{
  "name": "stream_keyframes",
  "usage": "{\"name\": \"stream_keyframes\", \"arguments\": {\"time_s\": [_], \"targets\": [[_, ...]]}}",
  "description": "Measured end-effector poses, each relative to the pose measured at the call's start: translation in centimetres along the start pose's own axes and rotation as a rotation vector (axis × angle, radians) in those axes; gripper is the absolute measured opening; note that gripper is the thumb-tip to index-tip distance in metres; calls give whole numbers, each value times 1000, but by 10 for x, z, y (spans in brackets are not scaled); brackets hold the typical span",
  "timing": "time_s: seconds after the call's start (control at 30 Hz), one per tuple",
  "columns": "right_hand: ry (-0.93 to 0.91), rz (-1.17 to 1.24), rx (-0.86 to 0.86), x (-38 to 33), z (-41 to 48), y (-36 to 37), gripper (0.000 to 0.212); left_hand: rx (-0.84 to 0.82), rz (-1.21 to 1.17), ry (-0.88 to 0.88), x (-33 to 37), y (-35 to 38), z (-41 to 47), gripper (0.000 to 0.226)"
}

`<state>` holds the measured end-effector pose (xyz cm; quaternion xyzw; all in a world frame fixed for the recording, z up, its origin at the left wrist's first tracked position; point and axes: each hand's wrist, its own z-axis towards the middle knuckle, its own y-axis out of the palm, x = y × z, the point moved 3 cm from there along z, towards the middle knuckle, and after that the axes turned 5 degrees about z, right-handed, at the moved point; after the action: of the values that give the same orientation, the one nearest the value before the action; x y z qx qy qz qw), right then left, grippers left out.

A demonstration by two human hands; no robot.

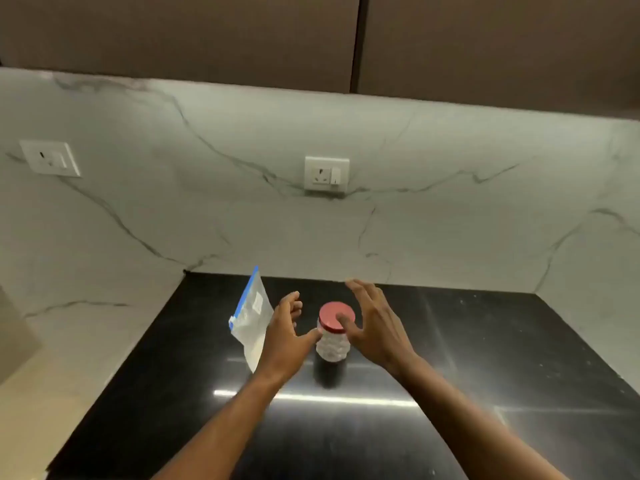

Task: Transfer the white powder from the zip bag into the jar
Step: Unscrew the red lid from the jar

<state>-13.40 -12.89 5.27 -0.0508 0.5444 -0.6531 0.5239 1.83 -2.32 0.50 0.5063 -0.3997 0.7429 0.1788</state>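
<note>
A clear textured jar (331,348) with a red lid (332,316) stands upright on the glossy black countertop (467,358). My left hand (285,337) is just left of the jar, fingers apart, its thumb reaching toward the jar's shoulder. My right hand (372,323) hovers at the jar's right with fingers spread, its thumb over the lid's edge. Neither hand closes around the jar. A clear zip bag (251,320) with a blue seal and white powder in its lower part stands tilted behind my left hand, which partly hides it.
A white marble backsplash rises behind the counter, with a socket (326,174) above the jar and another socket (50,158) at far left. A pale counter (69,375) adjoins on the left. Brown cabinets (207,32) hang overhead.
</note>
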Motion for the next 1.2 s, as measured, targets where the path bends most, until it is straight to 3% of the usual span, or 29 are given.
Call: {"name": "stream_keyframes", "arguments": {"time_s": [0.13, 0.23, 0.43, 0.77, 0.9, 1.07, 1.13, 1.2], "targets": [[118, -88, -235, 29, 11, 28, 79, -127, 46, -151, -34, 34, 12, 101], [218, -99, -316, 43, 17, 47, 88, -199, 44, -190, -52, 55, 24, 106], [294, -158, -345, 60, 34, 74, 93, -305, -20, -168, -68, 82, 54, 106], [434, -430, -350, 43, 61, 89, 91, -328, 18, -24, -95, 89, 76, 100], [379, -415, -532, 34, 85, 82, 74, -348, 1, -5, -102, 88, 78, 93], [183, -360, -937, 27, 108, 68, 90, -356, 1, -17, -104, 86, 80, 94], [220, -294, -922, 27, 114, 65, 94, -358, 7, -23, -102, 86, 80, 95], [234, -429, -794, 28, 117, 65, 91, -354, 9, -28, -101, 87, 79, 92]]}}
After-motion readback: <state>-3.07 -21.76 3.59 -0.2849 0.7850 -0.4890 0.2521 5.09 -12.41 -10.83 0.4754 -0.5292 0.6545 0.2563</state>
